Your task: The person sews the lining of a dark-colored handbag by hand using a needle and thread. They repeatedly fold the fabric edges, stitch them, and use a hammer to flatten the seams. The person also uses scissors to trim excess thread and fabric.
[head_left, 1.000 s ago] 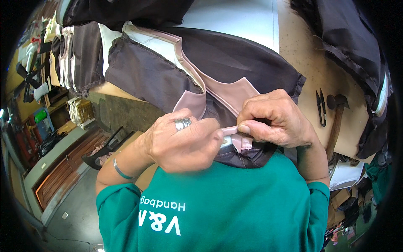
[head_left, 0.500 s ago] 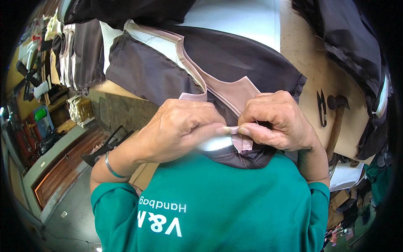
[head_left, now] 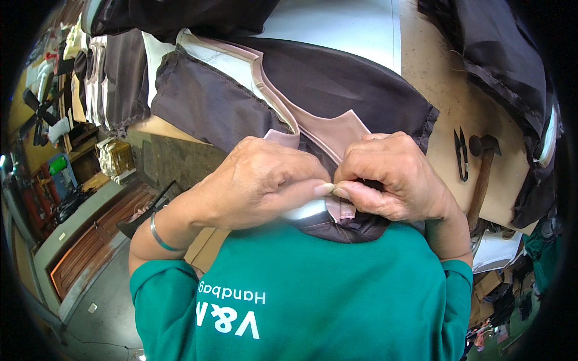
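Close in front of my chest, my left hand and my right hand meet with thumb tips almost touching. Both pinch the pink edging strip of a sewn piece, whose dark brown lining bunches against my green shirt. Curled fingers hide most of the gripped part. Beyond the hands, the same piece spreads over the table, with a pink pointed panel, a narrow pink border and a wide brown lining panel. A smaller brown flap lies to the left, with loose threads along its edge.
Right of my right hand, black thread snips and a wooden-handled hammer lie on the tan tabletop. More brown fabric drapes at the far right. Similar pieces hang at the left, and a wooden panel is low on the left.
My hands have drawn closer together, the right one shifting slightly left, so the short stretch of pink strip between the thumbs is now covered. The pink tab beside my left hand has risen slightly.
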Available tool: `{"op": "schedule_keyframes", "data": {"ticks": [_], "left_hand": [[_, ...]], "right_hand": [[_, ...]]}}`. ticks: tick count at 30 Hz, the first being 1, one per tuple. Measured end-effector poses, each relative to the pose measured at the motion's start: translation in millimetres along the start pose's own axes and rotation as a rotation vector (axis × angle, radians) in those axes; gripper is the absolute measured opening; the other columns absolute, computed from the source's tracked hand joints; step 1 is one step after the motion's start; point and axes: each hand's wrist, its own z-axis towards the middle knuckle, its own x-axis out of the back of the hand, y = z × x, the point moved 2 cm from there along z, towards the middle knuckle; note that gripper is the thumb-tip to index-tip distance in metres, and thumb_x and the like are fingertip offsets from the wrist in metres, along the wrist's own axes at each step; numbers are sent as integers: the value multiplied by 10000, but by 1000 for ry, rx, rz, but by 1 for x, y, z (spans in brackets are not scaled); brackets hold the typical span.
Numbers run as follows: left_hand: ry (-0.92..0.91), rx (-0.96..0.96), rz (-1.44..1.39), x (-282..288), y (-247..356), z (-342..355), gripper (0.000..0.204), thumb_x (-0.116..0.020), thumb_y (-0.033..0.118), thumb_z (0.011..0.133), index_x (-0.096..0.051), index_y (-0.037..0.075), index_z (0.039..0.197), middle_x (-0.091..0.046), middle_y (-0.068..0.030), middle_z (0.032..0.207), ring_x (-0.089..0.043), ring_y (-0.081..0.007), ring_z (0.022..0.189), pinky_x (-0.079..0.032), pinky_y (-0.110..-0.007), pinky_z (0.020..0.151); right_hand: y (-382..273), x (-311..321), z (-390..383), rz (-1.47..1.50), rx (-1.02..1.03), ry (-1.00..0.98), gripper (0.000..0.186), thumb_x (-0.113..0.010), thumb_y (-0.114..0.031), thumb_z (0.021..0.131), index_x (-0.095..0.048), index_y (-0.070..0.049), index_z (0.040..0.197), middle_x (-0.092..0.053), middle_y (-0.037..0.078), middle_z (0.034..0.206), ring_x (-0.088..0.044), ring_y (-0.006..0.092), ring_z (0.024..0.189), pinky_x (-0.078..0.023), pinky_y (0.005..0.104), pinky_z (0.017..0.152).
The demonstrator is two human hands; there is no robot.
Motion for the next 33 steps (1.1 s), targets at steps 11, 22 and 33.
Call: {"op": "schedule_keyframes", "data": {"ticks": [11, 22, 33], "left_hand": [[-23, 26, -9, 1, -5, -3, 78, -635, 112, 752, -646, 35, 758, -610, -70, 627, -572, -199, 538, -439, -292, 523], [19, 29, 8, 0, 1, -4, 87, -638, 113, 742, -633, 26, 748, -595, -74, 613, -582, -202, 547, -445, -291, 518], [50, -137, 272, -8, 11, -6, 58, -652, 94, 732, -627, 58, 769, -578, -62, 611, -518, -213, 497, -418, -306, 497]], "right_hand": [[8, -1, -4, -23, -52, -65, 127, -597, -129, 784, -569, -9, 752, -558, 127, 647, -545, 300, 574, -420, 348, 510], [8, 2, -7, -92, -16, -107, 194, -555, -217, 833, -552, -47, 739, -514, 75, 619, -521, 255, 567, -382, 325, 557], [-10, 0, -7, -197, -8, -59, 195, -583, -195, 795, -543, -35, 690, -529, 121, 601, -534, 318, 586, -423, 381, 554]]}}
